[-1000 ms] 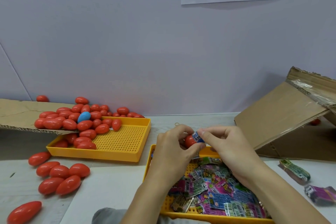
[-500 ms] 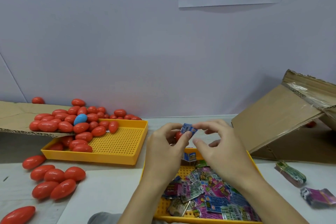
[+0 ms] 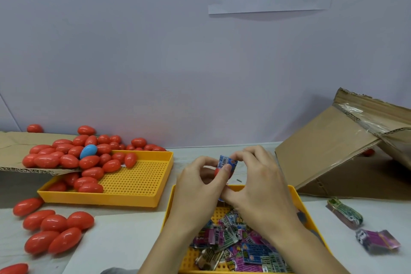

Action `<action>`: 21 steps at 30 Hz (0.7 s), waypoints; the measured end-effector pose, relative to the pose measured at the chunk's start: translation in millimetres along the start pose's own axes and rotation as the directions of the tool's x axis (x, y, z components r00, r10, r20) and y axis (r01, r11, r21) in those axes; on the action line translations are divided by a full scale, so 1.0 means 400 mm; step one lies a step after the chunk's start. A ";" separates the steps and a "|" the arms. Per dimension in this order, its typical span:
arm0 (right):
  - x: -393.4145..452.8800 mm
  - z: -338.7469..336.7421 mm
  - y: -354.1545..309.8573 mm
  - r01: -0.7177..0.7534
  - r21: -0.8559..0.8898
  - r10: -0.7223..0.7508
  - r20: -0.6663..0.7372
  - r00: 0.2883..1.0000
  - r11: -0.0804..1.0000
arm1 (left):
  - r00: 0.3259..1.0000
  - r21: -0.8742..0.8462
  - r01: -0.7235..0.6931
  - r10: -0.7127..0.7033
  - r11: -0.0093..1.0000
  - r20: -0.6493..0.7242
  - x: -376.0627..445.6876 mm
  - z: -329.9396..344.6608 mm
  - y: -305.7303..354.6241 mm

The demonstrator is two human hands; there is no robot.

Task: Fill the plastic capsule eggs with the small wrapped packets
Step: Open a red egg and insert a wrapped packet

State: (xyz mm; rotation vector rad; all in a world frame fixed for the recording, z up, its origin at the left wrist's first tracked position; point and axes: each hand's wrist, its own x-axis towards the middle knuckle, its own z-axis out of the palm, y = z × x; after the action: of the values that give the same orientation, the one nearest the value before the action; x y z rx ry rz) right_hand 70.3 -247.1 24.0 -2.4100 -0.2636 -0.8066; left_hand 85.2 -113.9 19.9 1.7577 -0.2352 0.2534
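Above the near yellow tray point(image 3: 299, 198), my left hand point(image 3: 198, 187) grips a red capsule egg half point(image 3: 217, 171), mostly hidden by its fingers. My right hand point(image 3: 260, 187) pinches a small blue wrapped packet point(image 3: 226, 161) that sits at the egg's mouth. The tray below holds several wrapped packets point(image 3: 235, 238) in pink, blue and green. A second yellow tray point(image 3: 138, 195) at the left carries a heap of red capsule eggs point(image 3: 89, 162) and one blue egg point(image 3: 88, 151).
Loose red eggs point(image 3: 53, 227) lie on the table at the left, beside a white sheet point(image 3: 115, 240). A cardboard flap point(image 3: 13, 146) overhangs the left tray. A tipped cardboard box point(image 3: 338, 151) stands at the right. Two packet bundles point(image 3: 344, 213) point(image 3: 375, 240) lie near the right edge.
Both hands lifted a little from the tray with the egg half and blue packet. The packet now stands more upright at the egg's mouth, with my right fingers on top of it.
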 end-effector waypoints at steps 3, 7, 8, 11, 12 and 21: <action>0.000 -0.003 -0.001 0.034 0.034 -0.036 0.053 0.998 0.999 | 0.997 -0.024 0.075 -0.074 0.997 0.035 -0.002 -0.001 -0.001; 0.003 -0.009 -0.007 0.071 0.073 -0.079 0.101 0.992 0.995 | 0.985 -0.014 0.081 -0.078 0.997 0.153 -0.003 -0.001 0.003; 0.003 -0.010 -0.007 0.079 0.078 -0.088 0.111 0.990 0.994 | 0.983 0.006 0.071 -0.071 0.997 0.170 -0.003 -0.001 0.003; 0.004 -0.012 -0.002 0.079 0.103 -0.090 0.112 0.990 0.992 | 0.974 -0.007 0.095 -0.091 0.995 0.209 -0.002 0.000 0.002; 0.004 -0.012 -0.001 0.074 0.112 -0.086 0.112 0.990 0.991 | 0.971 -0.023 0.101 -0.094 0.995 0.219 -0.001 0.000 0.000; 0.009 -0.009 0.013 0.037 0.186 -0.061 0.125 0.990 0.982 | 0.958 -0.121 0.102 -0.064 0.987 0.278 0.000 -0.001 -0.013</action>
State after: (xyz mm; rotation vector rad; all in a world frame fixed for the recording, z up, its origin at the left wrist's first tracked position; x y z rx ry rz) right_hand 72.9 -253.3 26.2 -2.2926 -0.4318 -0.6182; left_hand 86.8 -112.3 15.1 1.6609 -0.3683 -0.0679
